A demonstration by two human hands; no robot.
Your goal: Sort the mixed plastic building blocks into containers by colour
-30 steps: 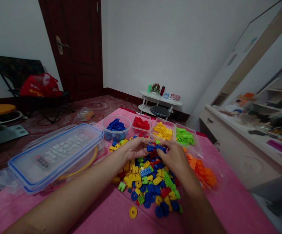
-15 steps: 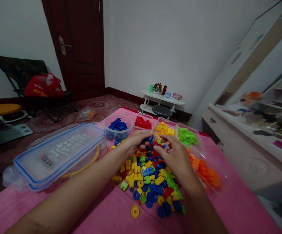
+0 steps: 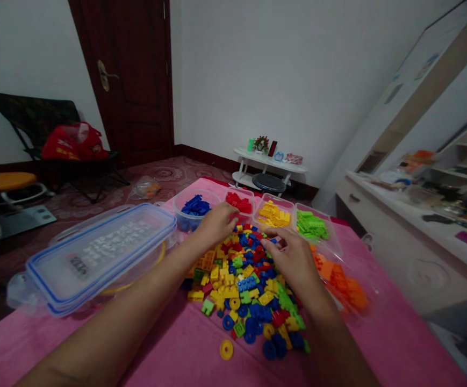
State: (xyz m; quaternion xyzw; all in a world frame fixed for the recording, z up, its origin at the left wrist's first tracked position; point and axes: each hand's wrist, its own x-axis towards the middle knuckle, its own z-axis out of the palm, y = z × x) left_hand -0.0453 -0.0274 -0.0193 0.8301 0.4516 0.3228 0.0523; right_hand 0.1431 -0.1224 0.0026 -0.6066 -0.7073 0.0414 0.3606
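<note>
A heap of mixed coloured toy bricks [image 3: 249, 293] lies on the pink table cover [image 3: 169, 355]. My left hand [image 3: 216, 224] hovers at the heap's far left edge, beside the round tub of blue bricks [image 3: 191, 207]. Its fingers are curled closed and what they hold is hidden. My right hand [image 3: 293, 259] rests over the heap's far right side, fingers loosely bent and apart, fingertips touching the bricks. Behind the heap stand tubs of red bricks [image 3: 239, 202], yellow bricks [image 3: 274, 214] and green bricks [image 3: 312, 226].
A clear box with a blue-rimmed lid [image 3: 96, 252] sits left of the heap. A clear container of orange bricks [image 3: 340, 282] lies to the right. One yellow ring [image 3: 226, 350] lies alone near me. A white cabinet [image 3: 402, 252] flanks the table's right side.
My hands have come apart. The left one moved away and to the left, to the blue tub's rim. The right one stayed over the heap. The blue bricks seen between my fingers are out of sight.
</note>
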